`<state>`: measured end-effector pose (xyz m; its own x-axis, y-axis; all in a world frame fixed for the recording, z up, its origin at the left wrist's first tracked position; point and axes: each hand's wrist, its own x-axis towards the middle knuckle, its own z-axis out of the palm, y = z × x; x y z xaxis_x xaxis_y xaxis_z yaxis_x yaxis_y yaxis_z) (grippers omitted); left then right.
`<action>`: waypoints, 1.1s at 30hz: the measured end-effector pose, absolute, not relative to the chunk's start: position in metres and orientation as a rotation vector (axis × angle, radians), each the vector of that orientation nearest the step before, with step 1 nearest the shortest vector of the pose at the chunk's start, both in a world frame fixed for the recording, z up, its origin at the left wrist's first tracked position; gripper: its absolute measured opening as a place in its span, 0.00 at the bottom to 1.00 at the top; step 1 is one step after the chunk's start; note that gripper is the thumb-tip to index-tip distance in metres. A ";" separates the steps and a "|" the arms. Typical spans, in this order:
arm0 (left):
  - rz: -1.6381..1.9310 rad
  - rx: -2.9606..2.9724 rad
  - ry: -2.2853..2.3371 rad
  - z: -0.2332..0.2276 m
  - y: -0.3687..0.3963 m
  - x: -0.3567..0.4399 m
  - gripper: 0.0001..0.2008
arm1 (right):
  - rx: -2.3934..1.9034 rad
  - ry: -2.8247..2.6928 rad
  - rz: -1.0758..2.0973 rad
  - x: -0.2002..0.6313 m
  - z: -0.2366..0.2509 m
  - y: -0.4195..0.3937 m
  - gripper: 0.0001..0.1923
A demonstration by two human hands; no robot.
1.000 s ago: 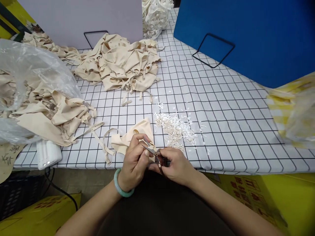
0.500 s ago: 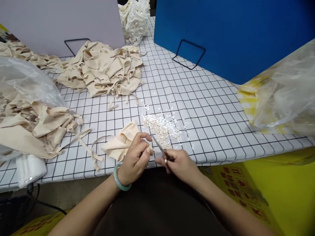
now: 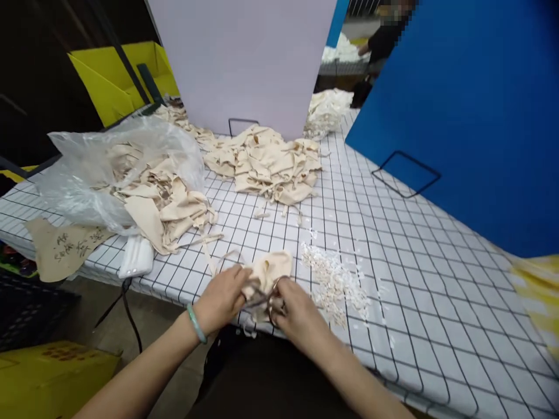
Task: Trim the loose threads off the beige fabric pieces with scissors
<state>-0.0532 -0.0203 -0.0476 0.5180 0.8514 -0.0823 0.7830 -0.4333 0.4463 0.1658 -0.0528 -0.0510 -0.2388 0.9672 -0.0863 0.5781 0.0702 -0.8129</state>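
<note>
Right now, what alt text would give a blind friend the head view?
A person's right hand holds blurred scissors at a pale cloth, the left hand close by. Small light scraps lie to the right on a checked tablecloth, with a cloth heap behind.

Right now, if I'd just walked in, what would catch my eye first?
Probably the big blue board rising at the right of the checked table. Next, the heap of beige cloth in front of the lilac board, and the scatter of tiny pale snippets beside the right hand, which holds scissors, blurred.
</note>
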 end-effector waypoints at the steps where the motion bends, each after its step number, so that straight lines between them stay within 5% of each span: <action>1: 0.231 2.291 1.292 -0.047 -0.018 -0.052 0.16 | -1.491 -1.859 1.078 0.157 -0.052 -0.049 0.11; 5: 0.563 2.086 1.214 -0.017 0.020 -0.036 0.07 | -1.389 -1.645 1.135 0.156 -0.032 -0.003 0.06; 10: 1.059 1.870 1.194 0.069 0.137 0.004 0.04 | -1.435 -1.417 0.883 0.179 0.056 0.125 0.05; 12: 1.154 1.828 1.211 0.085 0.171 0.015 0.13 | -1.528 -1.385 0.693 0.188 0.079 0.167 0.07; 15: 1.269 1.760 1.104 0.064 0.170 0.022 0.23 | -1.596 -1.400 0.586 0.195 0.070 0.177 0.10; 18: 1.058 1.665 0.979 0.014 0.123 0.025 0.34 | -1.494 -1.454 1.024 0.184 0.022 0.127 0.11; 22: 0.881 1.710 1.100 -0.036 0.067 0.034 0.18 | -1.556 -1.521 1.322 0.168 -0.034 0.052 0.08; 29: 0.831 1.940 1.181 -0.044 0.047 0.011 0.14 | -1.702 -1.560 1.143 0.169 -0.050 0.033 0.11; 33: 0.715 2.121 1.952 -0.048 0.048 -0.065 0.17 | -1.773 -1.458 1.040 0.175 -0.046 0.036 0.20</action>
<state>-0.0653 0.0482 -0.0476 0.0272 0.9731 0.2290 0.8907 -0.1276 0.4364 0.1745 0.0355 -0.0461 0.0843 0.9783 -0.1893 0.4979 -0.2059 -0.8424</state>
